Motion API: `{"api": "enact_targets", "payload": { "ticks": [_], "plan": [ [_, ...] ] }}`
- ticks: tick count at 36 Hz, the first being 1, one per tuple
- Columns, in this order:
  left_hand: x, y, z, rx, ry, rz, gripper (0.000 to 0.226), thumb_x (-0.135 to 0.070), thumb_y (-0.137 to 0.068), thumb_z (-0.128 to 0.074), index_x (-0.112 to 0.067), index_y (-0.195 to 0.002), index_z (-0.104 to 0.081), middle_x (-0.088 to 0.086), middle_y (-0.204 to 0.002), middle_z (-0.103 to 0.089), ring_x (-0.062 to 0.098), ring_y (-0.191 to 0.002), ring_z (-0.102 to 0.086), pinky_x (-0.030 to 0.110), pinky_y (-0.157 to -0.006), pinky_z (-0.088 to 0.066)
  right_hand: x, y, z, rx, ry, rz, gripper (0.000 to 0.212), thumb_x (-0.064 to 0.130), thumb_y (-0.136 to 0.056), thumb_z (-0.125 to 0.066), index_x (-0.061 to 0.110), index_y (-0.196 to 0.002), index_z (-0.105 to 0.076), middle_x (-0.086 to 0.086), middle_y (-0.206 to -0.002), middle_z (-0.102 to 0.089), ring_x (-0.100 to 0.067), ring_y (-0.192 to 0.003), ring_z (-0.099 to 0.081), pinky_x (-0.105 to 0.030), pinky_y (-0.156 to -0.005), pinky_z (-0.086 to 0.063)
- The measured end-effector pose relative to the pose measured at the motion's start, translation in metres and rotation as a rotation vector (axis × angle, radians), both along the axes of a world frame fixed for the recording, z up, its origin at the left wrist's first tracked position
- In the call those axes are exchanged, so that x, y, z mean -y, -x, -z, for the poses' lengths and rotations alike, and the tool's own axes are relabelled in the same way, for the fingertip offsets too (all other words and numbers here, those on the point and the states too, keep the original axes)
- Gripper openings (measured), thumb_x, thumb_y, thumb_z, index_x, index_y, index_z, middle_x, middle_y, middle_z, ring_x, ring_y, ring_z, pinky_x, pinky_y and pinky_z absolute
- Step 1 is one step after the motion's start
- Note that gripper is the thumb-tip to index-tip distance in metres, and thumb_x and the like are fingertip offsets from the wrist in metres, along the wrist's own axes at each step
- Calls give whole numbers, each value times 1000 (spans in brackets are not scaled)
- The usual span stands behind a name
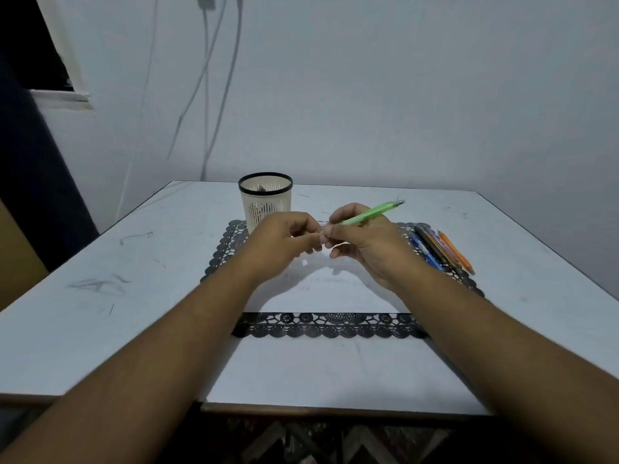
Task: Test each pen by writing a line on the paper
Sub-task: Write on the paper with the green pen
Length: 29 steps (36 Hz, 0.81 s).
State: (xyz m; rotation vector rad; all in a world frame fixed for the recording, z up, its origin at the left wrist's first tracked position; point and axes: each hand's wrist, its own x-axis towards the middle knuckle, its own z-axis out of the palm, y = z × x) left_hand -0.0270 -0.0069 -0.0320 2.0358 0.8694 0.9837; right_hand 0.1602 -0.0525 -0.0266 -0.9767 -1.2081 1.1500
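Above the paper [321,293] in the middle of the desk [502,229], the right hand [365,244] pinches the green pen [368,214]; the left hand [288,239] pinches its tip. It looks light, stiff and smooth; hold low. More pens [442,251] lie toward the desk's right edge.

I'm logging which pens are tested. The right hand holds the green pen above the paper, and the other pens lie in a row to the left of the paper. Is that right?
Not quite. The head view shows the other pens lying to the right of the paper, not the left. The rest holds: the right hand grips the green pen above the paper.
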Motion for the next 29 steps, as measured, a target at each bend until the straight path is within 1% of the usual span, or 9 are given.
{"api": "enact_targets", "payload": {
  "ticks": [3, 5, 6, 9, 10, 12, 15, 20, 29],
  "plan": [
    [-1, 2, 0, 21, 27, -31, 13, -19, -94, -74, -12, -83, -74, 2, -76, -75, 7, -67, -65, 17, -62, -48, -3, 1, -5, -34, -8, 51, 19, 1, -94, -71, 7, -108, -60, -15, -91, -72, -22, -74, -68, -31, -63, -58],
    [-2, 4, -1, 16, 38, -62, 15, -20, -94, -74, -11, -82, -75, 1, -76, -76, 6, -67, -65, 15, -63, -48, -4, 0, -11, -160, -16, 98, 9, 13, -103, -63, 8, -110, -62, -12, -101, -76, -22, -84, -72, -37, -75, -60],
    [-1, 4, -1, 19, 39, -82, 15, -22, -94, -74, -12, -83, -75, 1, -77, -76, 5, -67, -65, 15, -62, -48, -6, 0, -15, -235, -18, 123, 13, 19, -107, -56, 8, -110, -62, -12, -102, -77, -23, -89, -72, -40, -80, -60],
    [0, 3, -3, 65, 65, -102, 14, -22, -94, -74, -11, -86, -77, 1, -79, -77, 4, -67, -64, 13, -61, -48, -7, 2, -28, -514, -7, 107, 31, 31, -112, -42, 9, -101, -60, -10, -86, -72, -28, -88, -68, -43, -92, -56],
    [1, 2, -2, 82, 78, -101, 13, -21, -94, -74, -11, -87, -78, 1, -80, -78, 4, -67, -63, 13, -61, -48, -6, 5, -32, -635, 0, 70, 34, 34, -112, -40, 10, -95, -58, -9, -77, -64, -28, -79, -64, -43, -92, -55],
    [4, 1, -2, 132, 111, -94, 11, -19, -94, -74, -10, -91, -79, 1, -83, -78, 4, -68, -63, 13, -62, -48, -6, 9, -35, -827, 5, 18, 42, 40, -110, -37, 13, -82, -51, -5, -68, -47, -24, -64, -48, -39, -80, -50],
    [4, -3, -1, 290, 223, -40, 14, -13, -95, -70, -5, -103, -78, 7, -89, -79, 11, -75, -65, 21, -67, -50, -9, 7, -35, -962, -33, 21, 42, 39, -104, -33, 15, -72, -45, -2, -65, -36, -19, -57, -33, -32, -64, -34],
    [2, -6, 0, 508, 493, 92, 17, -2, -96, -62, -4, -107, -75, 11, -96, -78, 16, -78, -68, 26, -69, -52, -10, -2, -34, -1039, -87, 14, 12, 23, -80, -42, 16, -70, -42, 0, -63, -33, -18, -53, -30, -31, -61, -29],
    [5, -10, 2, 562, 557, 136, 17, 3, -94, -61, -2, -106, -73, 13, -96, -78, 16, -78, -70, 24, -73, -55, -9, -9, -30, -1012, -89, 35, 10, 17, -79, -38, 18, -68, -39, 0, -63, -30, -18, -52, -29, -31, -60, -30]
  ]
}}
